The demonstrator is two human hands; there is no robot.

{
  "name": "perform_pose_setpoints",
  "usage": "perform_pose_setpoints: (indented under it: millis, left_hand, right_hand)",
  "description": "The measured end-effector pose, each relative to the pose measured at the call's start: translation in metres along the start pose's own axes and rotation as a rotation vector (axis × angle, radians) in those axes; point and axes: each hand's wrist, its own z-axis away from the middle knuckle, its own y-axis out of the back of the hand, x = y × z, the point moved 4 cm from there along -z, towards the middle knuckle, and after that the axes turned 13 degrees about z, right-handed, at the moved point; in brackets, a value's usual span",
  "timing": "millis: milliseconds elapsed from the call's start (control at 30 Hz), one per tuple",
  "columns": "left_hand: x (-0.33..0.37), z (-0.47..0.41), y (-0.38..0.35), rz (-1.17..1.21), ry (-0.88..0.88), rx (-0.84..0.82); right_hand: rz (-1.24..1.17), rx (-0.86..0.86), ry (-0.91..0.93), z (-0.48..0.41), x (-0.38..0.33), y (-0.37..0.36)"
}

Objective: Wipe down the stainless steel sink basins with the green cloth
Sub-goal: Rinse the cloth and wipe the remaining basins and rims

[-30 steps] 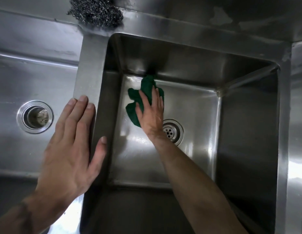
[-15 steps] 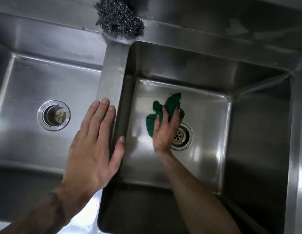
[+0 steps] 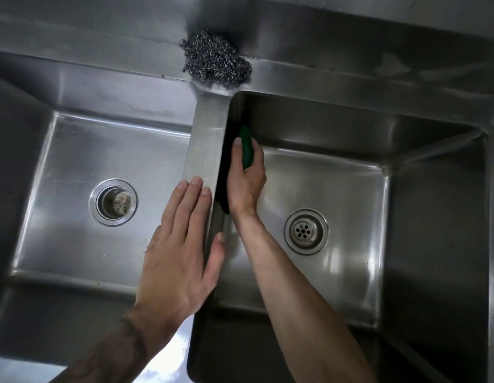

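Steel basins sit side by side, parted by a flat divider that runs from the back ledge toward the near edge; the right hand is down inside the right basin, up against that basin's left wall just below the divider, with its fingers wrapped around the green cloth; the cloth is bunched between palm and wall, its upper end showing above the thumb near the basin's back-left corner and a darker strip of it showing under the wrist; whether the cloth lies flat on the wall along its whole length cannot be told, since the hand covers most of it. The left hand lies flat and released, holding nothing, with the fingers stretched forward; its palm and fingertips rest on the divider and partly overhang the left basin, and the thumb hooks over the divider's right edge, just beside the right forearm. The right basin's drain sits on the basin floor, near the right wrist but apart from it; the left basin's drain lies near the middle of its floor, well apart from the cloth. A steel wool scourer rests on the back ledge where the divider meets it.
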Motion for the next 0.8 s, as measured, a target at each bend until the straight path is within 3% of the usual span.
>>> perform_pose_setpoints:
  millis: [133,300,533,733,800]
  left_hand:
    - [-0.001,0.0,-0.001,-0.005,-0.001,-0.015]
    - [-0.001,0.0,-0.002,-0.026,0.007,-0.024]
    - [-0.001,0.001,-0.001,-0.021,0.0,-0.01]
    - [-0.001,0.0,-0.001,-0.029,-0.006,-0.003]
    - [-0.001,0.0,-0.001,-0.011,-0.008,0.003]
  right_hand:
    - [0.047,0.011,0.243,0.017,-0.015,0.011]
    - [0.118,-0.066,0.025,-0.005,0.0,-0.006]
    - [-0.048,0.03,0.244,0.04,-0.032,0.02]
    - [0.015,-0.057,0.01,0.008,-0.013,-0.003]
    - [0.013,-0.073,0.01,0.017,-0.016,0.002]
